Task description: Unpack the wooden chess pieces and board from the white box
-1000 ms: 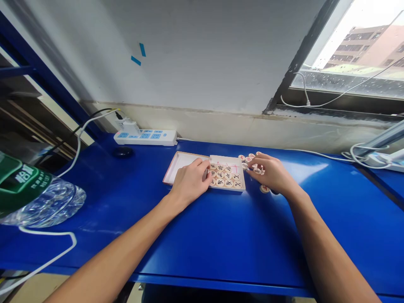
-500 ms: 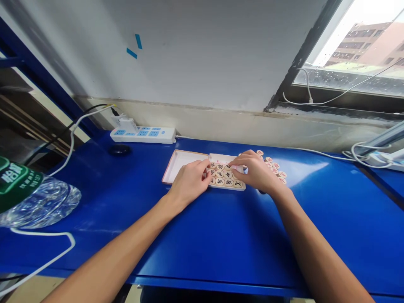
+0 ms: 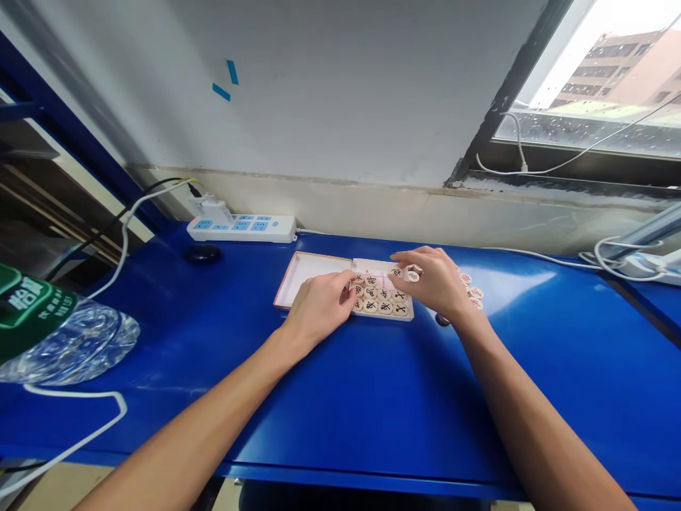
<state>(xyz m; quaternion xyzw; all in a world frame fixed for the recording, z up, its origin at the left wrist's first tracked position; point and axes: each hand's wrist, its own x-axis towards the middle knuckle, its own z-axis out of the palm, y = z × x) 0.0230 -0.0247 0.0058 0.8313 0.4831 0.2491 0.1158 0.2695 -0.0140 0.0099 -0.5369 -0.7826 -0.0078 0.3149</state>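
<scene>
My left hand (image 3: pixel 322 301) is closed, its thumb and fingertips curled at the left wall of the white box tray (image 3: pixel 380 317). Rows of round wooden Chinese chess pieces (image 3: pixel 384 307) with black characters lie in the tray. Over the tray's upper right part, my right hand (image 3: pixel 433 280) pinches a Chinese chess piece (image 3: pixel 396 272) with a black character between thumb and finger. Loose pieces with red characters (image 3: pixel 475 292) lie on the blue table beyond that hand, which partly hides them. An open white lid (image 3: pixel 319 270) adjoins the tray's left side.
A white power strip (image 3: pixel 245 228) with a plugged-in adapter stands by the wall, a black mouse-like object (image 3: pixel 202 253) before it. At left are a large water bottle (image 3: pixel 74 341) and a white cable (image 3: pixel 96 394). More cables (image 3: pixel 606 259) lie at right on the blue table (image 3: pixel 345 404).
My right hand has shifted slightly right and up, with the pinched piece now at the tray's upper right. A bare spot with red lines shows where its fingertips were. My left hand stays put.
</scene>
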